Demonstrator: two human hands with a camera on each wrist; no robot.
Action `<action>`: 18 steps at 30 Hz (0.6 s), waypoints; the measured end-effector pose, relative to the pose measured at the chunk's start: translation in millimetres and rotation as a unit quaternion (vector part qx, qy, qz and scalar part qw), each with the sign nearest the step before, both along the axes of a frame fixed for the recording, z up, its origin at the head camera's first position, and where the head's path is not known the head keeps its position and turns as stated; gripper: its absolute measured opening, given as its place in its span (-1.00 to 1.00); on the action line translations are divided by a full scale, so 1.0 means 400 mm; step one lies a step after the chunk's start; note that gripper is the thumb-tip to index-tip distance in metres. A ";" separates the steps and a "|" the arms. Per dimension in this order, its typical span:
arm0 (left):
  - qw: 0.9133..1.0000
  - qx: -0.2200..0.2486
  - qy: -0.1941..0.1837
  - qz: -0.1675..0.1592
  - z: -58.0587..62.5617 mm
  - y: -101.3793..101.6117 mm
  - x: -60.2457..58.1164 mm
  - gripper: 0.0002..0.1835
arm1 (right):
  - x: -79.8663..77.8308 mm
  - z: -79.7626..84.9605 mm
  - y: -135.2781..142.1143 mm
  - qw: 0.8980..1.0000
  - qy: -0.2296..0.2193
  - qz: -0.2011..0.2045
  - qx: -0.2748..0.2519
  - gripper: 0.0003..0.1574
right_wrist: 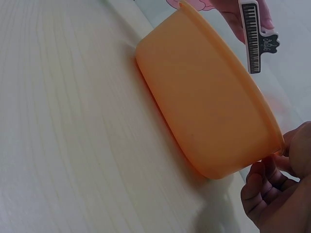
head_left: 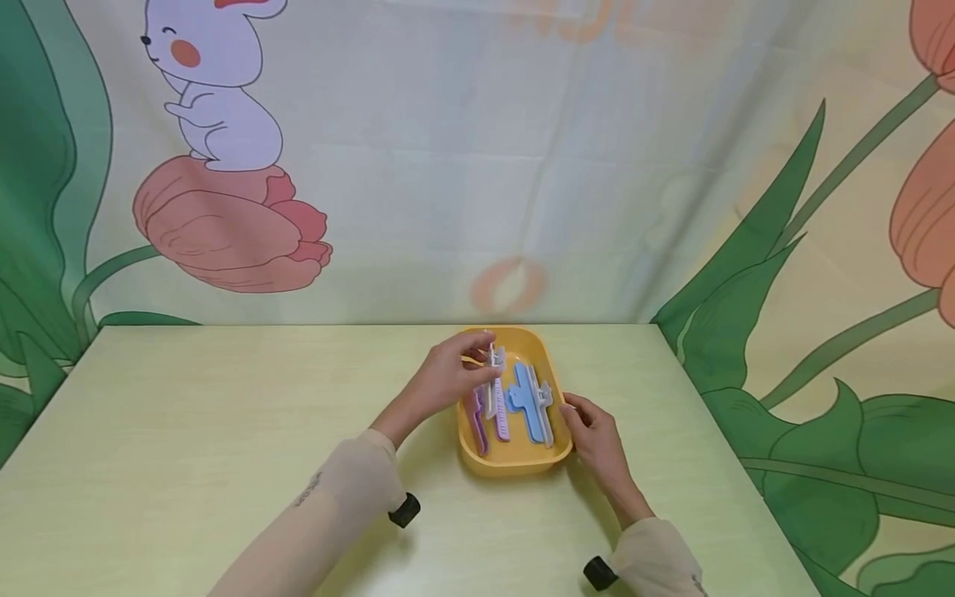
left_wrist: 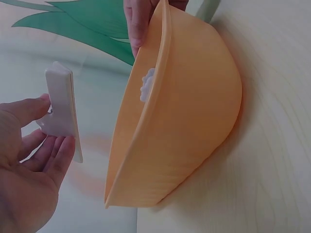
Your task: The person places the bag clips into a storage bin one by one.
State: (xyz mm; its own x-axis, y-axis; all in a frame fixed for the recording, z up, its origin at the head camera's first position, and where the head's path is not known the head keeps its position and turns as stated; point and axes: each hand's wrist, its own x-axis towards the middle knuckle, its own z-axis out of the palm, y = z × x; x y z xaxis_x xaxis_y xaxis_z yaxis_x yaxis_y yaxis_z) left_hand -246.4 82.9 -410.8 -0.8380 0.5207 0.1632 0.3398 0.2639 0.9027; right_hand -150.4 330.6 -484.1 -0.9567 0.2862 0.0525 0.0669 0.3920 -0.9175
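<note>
My left hand [head_left: 455, 371] pinches a white ruler clip [left_wrist: 60, 102] between thumb and fingers, above the left side of a yellow plastic basin [head_left: 515, 469]. The right wrist view shows that clip's dark ruled face [right_wrist: 251, 36]. In the basin lie a purple clip [head_left: 479, 424], a pale purple ruled clip [head_left: 503, 419], a blue clip [head_left: 530, 404] and a whitish clip [head_left: 548, 414]. My right hand [head_left: 598, 435] grips the basin's right rim, thumb at the edge and fingers below it.
The basin stands on a pale wood-grain table [head_left: 246, 448], close to its back edge. A printed curtain [head_left: 418, 182] with a rabbit and tulips hangs behind. Black wrist cameras [head_left: 404, 510] sit at both sleeves.
</note>
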 end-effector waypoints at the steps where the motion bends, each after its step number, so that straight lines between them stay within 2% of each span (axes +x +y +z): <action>1: 1.000 -0.002 0.000 0.001 -0.001 0.004 -0.001 -0.41 | 0.000 0.000 0.000 1.000 0.000 -0.001 0.000 -0.58; 9: 0.999 -0.031 -0.014 0.008 -0.010 0.034 -0.003 -0.41 | 0.001 -0.001 0.000 1.000 -0.008 -0.002 -0.004 -0.57; 18: 0.999 -0.045 -0.023 -0.005 -0.024 0.059 -0.009 -0.42 | -0.001 0.000 -0.001 1.000 -0.007 -0.003 -0.006 -0.57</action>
